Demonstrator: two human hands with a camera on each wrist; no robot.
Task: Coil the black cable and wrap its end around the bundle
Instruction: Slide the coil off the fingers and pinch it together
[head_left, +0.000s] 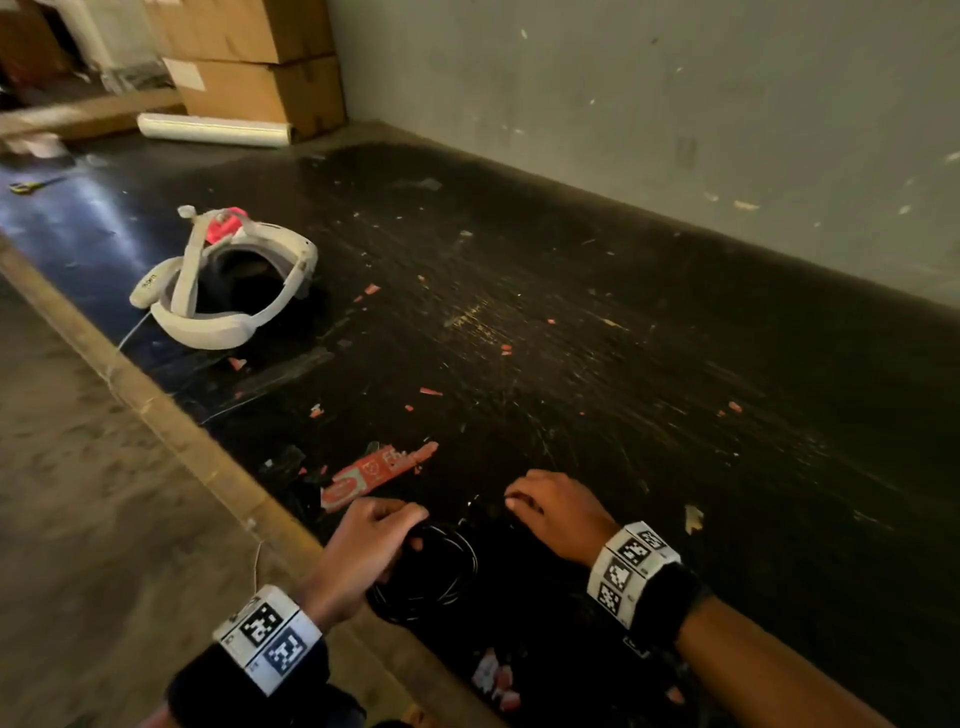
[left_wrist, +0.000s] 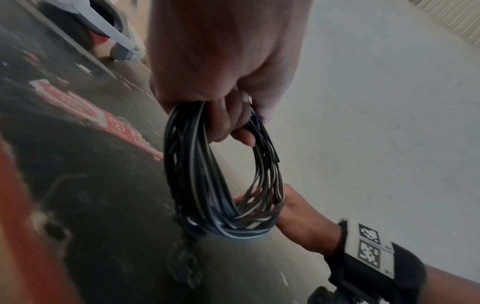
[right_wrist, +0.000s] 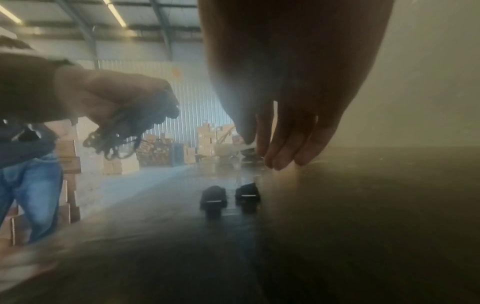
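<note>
My left hand (head_left: 374, 535) grips a coil of black cable (head_left: 441, 577) just above the black table's (head_left: 571, 338) near edge. The left wrist view shows its fingers (left_wrist: 228, 123) curled through the top of the coil (left_wrist: 197, 185), which hangs in several loops. My right hand (head_left: 550, 506) is to the right of the coil, fingers (right_wrist: 280, 152) pointing down with the tips at the tabletop. Two black plugs (right_wrist: 213, 200) on the cable's end lie on the table just below them. Whether thumb and fingers pinch the thin cable is unclear.
A white headset (head_left: 228, 291) lies at the table's left. A torn red label (head_left: 374, 473) and red scraps are stuck near my hands. Cardboard boxes (head_left: 260, 78) and a white roll (head_left: 213, 129) stand at the far left. A grey wall (head_left: 675, 130) runs along the back.
</note>
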